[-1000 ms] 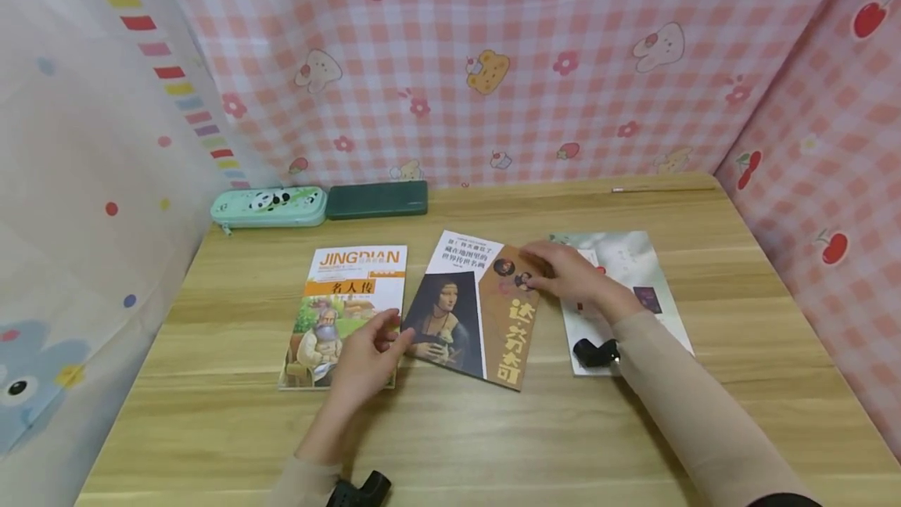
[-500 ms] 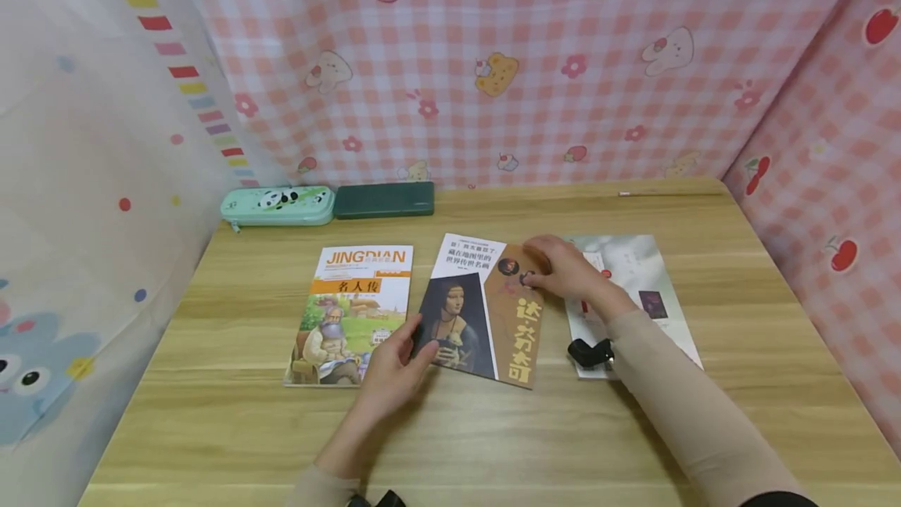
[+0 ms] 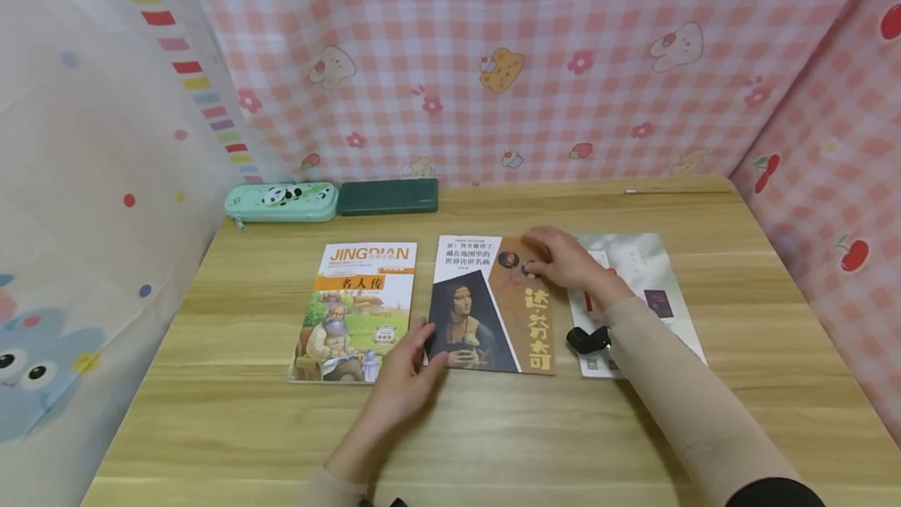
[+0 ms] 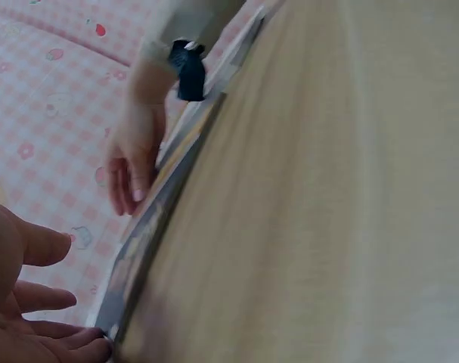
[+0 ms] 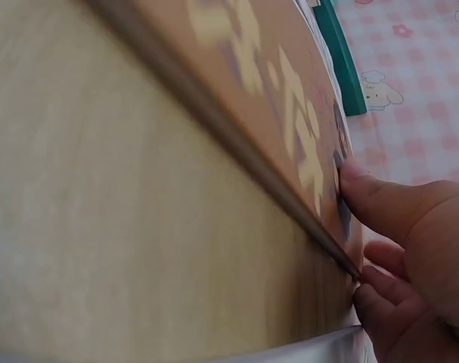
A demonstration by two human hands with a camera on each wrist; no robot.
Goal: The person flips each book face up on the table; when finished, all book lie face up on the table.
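My left hand (image 3: 404,378) is at the lower left of a book with a portrait of a woman and a brown panel (image 3: 486,307). Its fingers lie straight along the left edge, with the fingertips (image 4: 97,349) at the corner in the left wrist view and the thumb raised above. My right hand (image 3: 566,260) pinches the same book's upper right edge, thumb (image 5: 358,185) on the cover and other fingers at the side. Left of it lies a white and orange book (image 3: 355,311); right of it, a pale green book (image 3: 637,272), partly hidden by my right forearm.
A mint panda pencil case (image 3: 281,202) and a dark green case (image 3: 387,196) lie side by side along the back of the wooden table (image 3: 521,444). A thin stick (image 3: 676,192) lies at the back right. Patterned curtains (image 3: 436,45) hang behind and at both sides.
The portrait book has turned from a slant to nearly straight between the other two. My left hand has moved right, from over the orange book to the portrait book's edge; my right hand keeps its grip.
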